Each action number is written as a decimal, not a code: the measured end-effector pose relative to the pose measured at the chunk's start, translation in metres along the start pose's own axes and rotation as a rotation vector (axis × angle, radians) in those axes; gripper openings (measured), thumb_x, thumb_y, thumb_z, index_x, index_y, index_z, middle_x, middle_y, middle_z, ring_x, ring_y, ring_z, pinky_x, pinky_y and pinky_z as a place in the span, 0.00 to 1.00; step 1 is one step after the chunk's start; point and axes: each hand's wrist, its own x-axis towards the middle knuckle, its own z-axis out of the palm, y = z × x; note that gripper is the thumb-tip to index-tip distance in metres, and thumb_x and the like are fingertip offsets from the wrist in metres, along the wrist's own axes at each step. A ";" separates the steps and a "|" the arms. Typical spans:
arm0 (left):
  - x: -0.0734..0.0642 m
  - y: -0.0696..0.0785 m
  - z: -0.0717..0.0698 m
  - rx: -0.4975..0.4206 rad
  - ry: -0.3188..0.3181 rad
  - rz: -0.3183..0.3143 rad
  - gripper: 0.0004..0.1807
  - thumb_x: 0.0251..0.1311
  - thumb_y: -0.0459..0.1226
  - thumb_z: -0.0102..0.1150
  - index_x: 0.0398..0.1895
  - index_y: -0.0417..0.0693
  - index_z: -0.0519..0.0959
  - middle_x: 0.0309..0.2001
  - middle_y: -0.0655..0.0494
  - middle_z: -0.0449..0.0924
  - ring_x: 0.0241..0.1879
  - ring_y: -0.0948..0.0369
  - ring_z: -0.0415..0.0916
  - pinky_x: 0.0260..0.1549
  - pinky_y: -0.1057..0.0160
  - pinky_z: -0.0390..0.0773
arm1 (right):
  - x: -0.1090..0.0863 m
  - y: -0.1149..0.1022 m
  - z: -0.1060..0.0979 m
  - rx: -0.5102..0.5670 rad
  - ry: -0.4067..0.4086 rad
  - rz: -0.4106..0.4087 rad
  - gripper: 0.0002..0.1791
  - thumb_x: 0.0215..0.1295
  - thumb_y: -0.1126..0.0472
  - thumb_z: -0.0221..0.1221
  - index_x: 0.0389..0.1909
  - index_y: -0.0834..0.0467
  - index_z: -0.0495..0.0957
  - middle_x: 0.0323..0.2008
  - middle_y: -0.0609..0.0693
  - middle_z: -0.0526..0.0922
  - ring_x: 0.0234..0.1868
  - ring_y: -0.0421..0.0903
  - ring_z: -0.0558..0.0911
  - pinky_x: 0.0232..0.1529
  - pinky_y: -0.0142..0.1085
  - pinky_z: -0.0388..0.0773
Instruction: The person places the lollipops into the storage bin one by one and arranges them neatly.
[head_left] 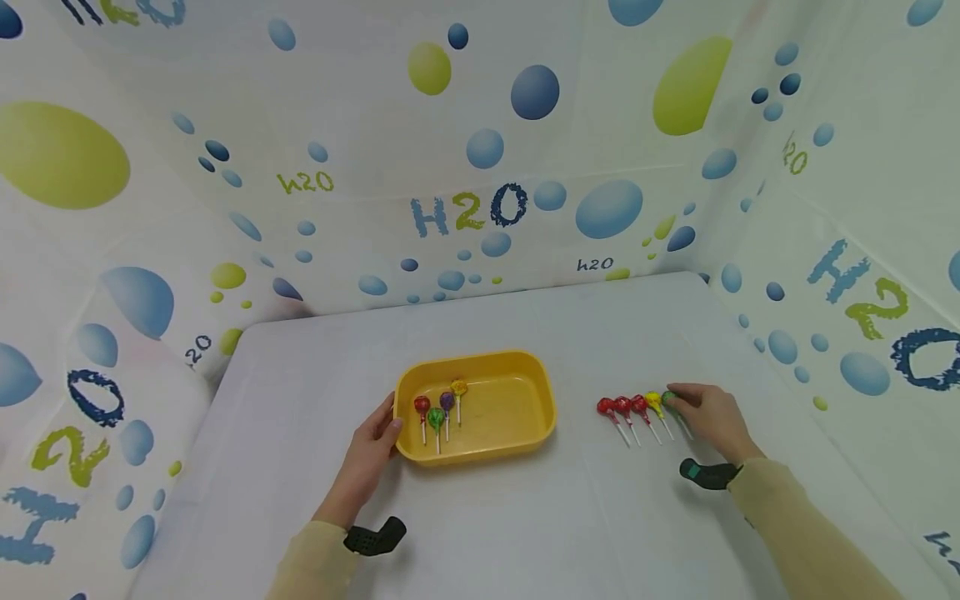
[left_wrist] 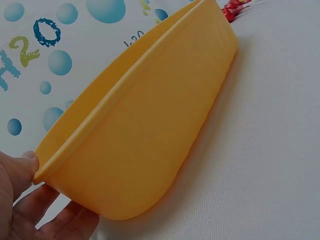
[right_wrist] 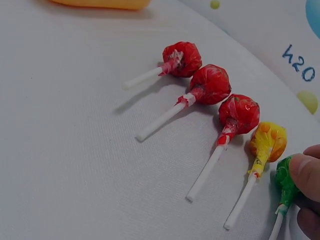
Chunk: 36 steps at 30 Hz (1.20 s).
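In the head view my left hand [head_left: 372,442] grips the left end of a yellow tray [head_left: 517,446], thumb over its rim and fingers beneath, as the left wrist view shows. Inside the tray lie a red lollipop [head_left: 422,405], a green one, a purple one and a yellow one. To the right, my right hand [head_left: 708,417] pinches the head of a green lollipop [right_wrist: 285,182] at the end of a row. Beside it on the table lie a yellow lollipop [right_wrist: 268,142] and three red lollipops [right_wrist: 240,114], sticks pointing toward me.
A white cloth covers the table [head_left: 495,533]. Behind and at both sides hangs a white curtain [head_left: 360,108] printed with blue and green bubbles and H2O lettering. Each wrist wears a black band [head_left: 375,536].
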 end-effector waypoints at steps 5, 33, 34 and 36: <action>0.000 -0.002 0.000 0.003 -0.002 0.001 0.33 0.81 0.40 0.43 0.84 0.56 0.47 0.81 0.45 0.54 0.76 0.46 0.62 0.70 0.47 0.70 | -0.001 0.000 0.000 -0.026 0.004 -0.007 0.20 0.75 0.59 0.58 0.62 0.65 0.79 0.57 0.68 0.82 0.58 0.66 0.79 0.61 0.61 0.78; 0.000 -0.002 -0.001 -0.025 -0.003 0.008 0.33 0.81 0.38 0.43 0.84 0.55 0.48 0.81 0.45 0.55 0.75 0.46 0.63 0.70 0.48 0.70 | 0.015 -0.092 -0.005 0.272 0.108 -0.085 0.21 0.77 0.55 0.58 0.64 0.61 0.79 0.57 0.63 0.85 0.53 0.56 0.84 0.48 0.22 0.80; 0.000 -0.002 0.000 -0.027 -0.001 0.009 0.33 0.81 0.38 0.43 0.84 0.55 0.48 0.81 0.45 0.55 0.75 0.46 0.63 0.70 0.48 0.71 | 0.017 -0.100 -0.001 0.291 0.094 -0.081 0.21 0.76 0.55 0.58 0.64 0.60 0.80 0.57 0.62 0.85 0.53 0.55 0.83 0.52 0.27 0.82; 0.001 -0.001 0.000 -0.027 0.004 0.008 0.32 0.81 0.39 0.43 0.84 0.55 0.49 0.81 0.45 0.55 0.75 0.46 0.63 0.70 0.47 0.71 | 0.021 -0.118 0.008 0.328 0.061 -0.072 0.20 0.76 0.55 0.59 0.64 0.58 0.80 0.58 0.59 0.85 0.54 0.54 0.83 0.59 0.38 0.83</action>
